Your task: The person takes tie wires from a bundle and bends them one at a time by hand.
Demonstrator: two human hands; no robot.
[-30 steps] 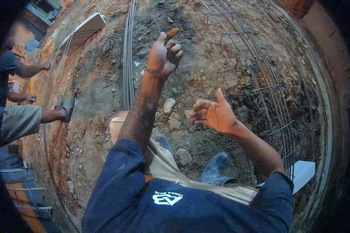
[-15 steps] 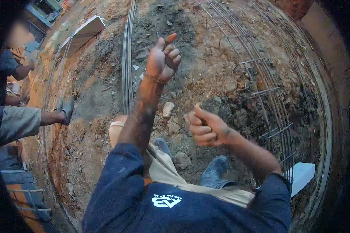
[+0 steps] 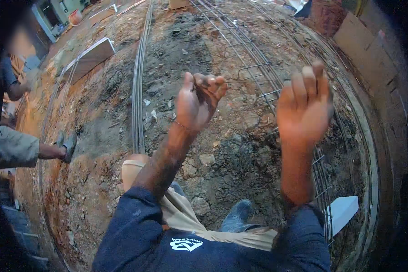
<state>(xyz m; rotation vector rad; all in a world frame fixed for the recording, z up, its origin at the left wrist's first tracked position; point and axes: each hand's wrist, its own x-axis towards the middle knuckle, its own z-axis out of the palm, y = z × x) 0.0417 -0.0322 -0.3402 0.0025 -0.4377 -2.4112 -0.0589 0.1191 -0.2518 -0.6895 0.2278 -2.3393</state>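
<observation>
My left hand [image 3: 198, 102] is raised in front of me above the dirt, with its fingers curled together and the thumb up. What it holds, if anything, is too small to make out. A thin bracelet [image 3: 186, 128] is on that wrist. My right hand [image 3: 305, 106] is lifted to the right, blurred, fingers stretched upward and nothing visible in it. Behind it runs a long rebar cage [image 3: 254, 54] with square stirrups. Left of my left hand lies a bundle of straight steel bars [image 3: 138, 90].
Rough, stony ground [image 3: 167, 59] surrounds my boot [image 3: 237, 215]. A white block [image 3: 342, 215] is at the lower right, beside the rebar. A pale board [image 3: 89, 59] lies at the upper left. Another person's leg [image 3: 16, 147] is at the left edge.
My right hand has risen to the right, and its fingers have gone from curled to stretched out. My left hand has moved lower in view. The view has shifted.
</observation>
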